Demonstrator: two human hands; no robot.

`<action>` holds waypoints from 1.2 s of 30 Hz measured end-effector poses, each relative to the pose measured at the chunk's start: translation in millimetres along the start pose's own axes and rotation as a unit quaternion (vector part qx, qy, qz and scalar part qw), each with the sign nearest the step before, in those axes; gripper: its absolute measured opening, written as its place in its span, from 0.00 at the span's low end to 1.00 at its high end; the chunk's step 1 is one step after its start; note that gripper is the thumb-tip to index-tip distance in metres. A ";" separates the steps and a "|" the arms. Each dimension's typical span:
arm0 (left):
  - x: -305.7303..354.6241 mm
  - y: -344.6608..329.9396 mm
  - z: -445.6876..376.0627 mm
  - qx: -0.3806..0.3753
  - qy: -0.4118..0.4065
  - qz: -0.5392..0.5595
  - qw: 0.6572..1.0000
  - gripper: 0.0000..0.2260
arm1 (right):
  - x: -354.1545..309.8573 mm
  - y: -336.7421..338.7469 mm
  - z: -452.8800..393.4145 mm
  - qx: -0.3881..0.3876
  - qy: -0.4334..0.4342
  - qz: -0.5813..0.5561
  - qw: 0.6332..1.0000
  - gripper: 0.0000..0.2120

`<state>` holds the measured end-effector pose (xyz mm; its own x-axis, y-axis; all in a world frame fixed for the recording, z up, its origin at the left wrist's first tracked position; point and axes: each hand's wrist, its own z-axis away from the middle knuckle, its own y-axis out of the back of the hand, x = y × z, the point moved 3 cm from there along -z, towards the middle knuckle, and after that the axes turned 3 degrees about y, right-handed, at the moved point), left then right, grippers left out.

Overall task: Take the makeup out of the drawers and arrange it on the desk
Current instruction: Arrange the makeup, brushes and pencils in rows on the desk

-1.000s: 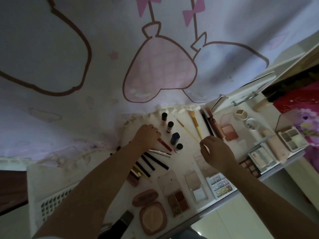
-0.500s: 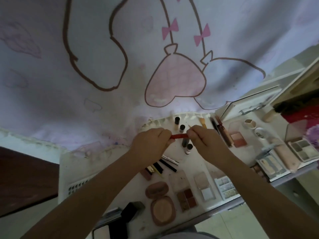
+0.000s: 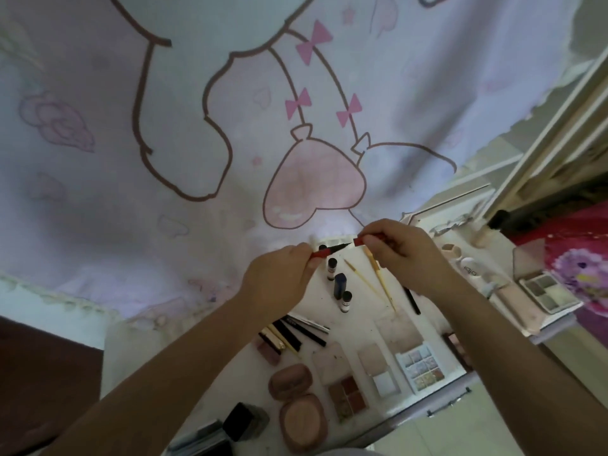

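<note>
Red liner pen (image 3: 324, 252) and cap (image 3: 373, 238) pinched by left hand (image 3: 279, 284) and right hand (image 3: 406, 258) above small bottles (image 3: 332, 267).

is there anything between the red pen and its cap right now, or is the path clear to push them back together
Nothing visible is in the way. The left hand holds the red pen, its dark tip pointing at the cap in the right hand. Only an open gap separates them, above the small bottles on the desk.

I see soft matt cloth on the curtain (image 3: 230, 133) w/ printed cartoon. Below it, desk (image 3: 358, 324) looks smooth, white, scuffed. On desk: glossy plastic compact (image 3: 304, 422), shimmery palette (image 3: 422, 368), matt red liner pen (image 3: 320, 253).
</note>
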<state>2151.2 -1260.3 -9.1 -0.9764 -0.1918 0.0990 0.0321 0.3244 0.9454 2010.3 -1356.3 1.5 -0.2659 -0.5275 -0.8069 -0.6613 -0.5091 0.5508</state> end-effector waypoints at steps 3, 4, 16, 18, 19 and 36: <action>5.4 2.1 4.1 -0.036 -0.004 -0.004 0.999 0.13 | -1.3 1.2 2.6 -0.014 0.007 -0.003 1.000 0.08; 6.1 0.0 3.8 -0.036 -0.012 0.010 0.999 0.13 | -0.9 1.5 3.4 -0.019 0.006 -0.004 1.000 0.08; 16.8 -9.4 4.0 0.009 -0.033 0.024 0.999 0.12 | 13.7 2.6 8.0 -0.028 -0.016 -0.034 0.999 0.06; 22.4 -15.7 3.9 -0.021 -0.029 0.045 0.998 0.11 | 15.8 3.7 8.0 -0.034 -0.020 -0.046 0.998 0.08; 25.7 -19.7 2.5 -0.066 -0.017 0.055 0.996 0.11 | 17.8 4.8 8.1 -0.037 -0.025 -0.056 0.997 0.09; 106.5 -106.8 9.4 -0.293 0.131 0.323 0.890 0.11 | 94.3 31.8 27.4 -0.105 -0.047 0.052 0.992 0.26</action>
<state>2041.8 -1306.7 -102.5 -0.6322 -0.3752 0.6779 0.7505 -0.0794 0.6560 1945.0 -1403.6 -62.9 -0.3956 -0.5247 -0.7538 -0.4679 -0.5912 0.6570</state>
